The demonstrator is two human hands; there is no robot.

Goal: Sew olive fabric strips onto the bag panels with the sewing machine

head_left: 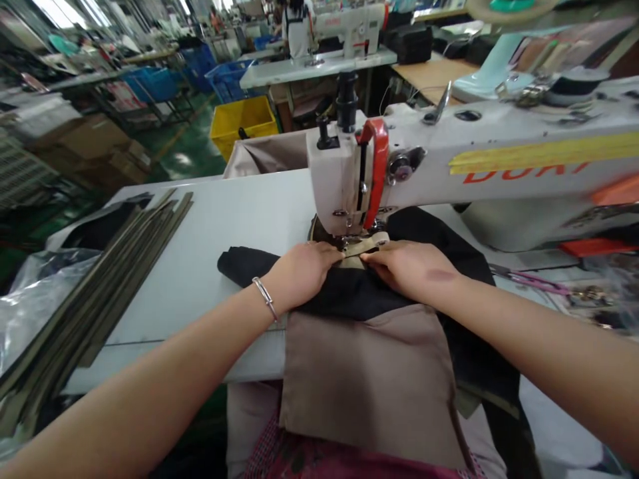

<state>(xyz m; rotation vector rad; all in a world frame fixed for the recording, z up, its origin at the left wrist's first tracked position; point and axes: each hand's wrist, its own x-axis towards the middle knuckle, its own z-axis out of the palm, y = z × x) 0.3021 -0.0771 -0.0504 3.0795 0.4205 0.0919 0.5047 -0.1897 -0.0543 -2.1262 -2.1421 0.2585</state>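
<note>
A sewing machine (472, 150) stands in front of me, its needle and presser foot over a beige strip (364, 246) that lies on black and brown fabric. My left hand (304, 269) is to the left of the foot, fingers pressed together, fingertips at the strip's left end. On the other side, my right hand (412, 266) pinches the strip's right part between thumb and fingers. The black fabric (349, 293) runs under both hands. From it a brown fabric panel (367, 379) hangs over the table's front edge onto my lap.
Long dark olive strips (124, 269) lie on the left of the white table (224, 213), near clear plastic (44, 293). Scissors with purple handles (542, 283) rest right of the machine. A yellow bin (242, 123) stands behind the table; a person (297, 30) is farther back.
</note>
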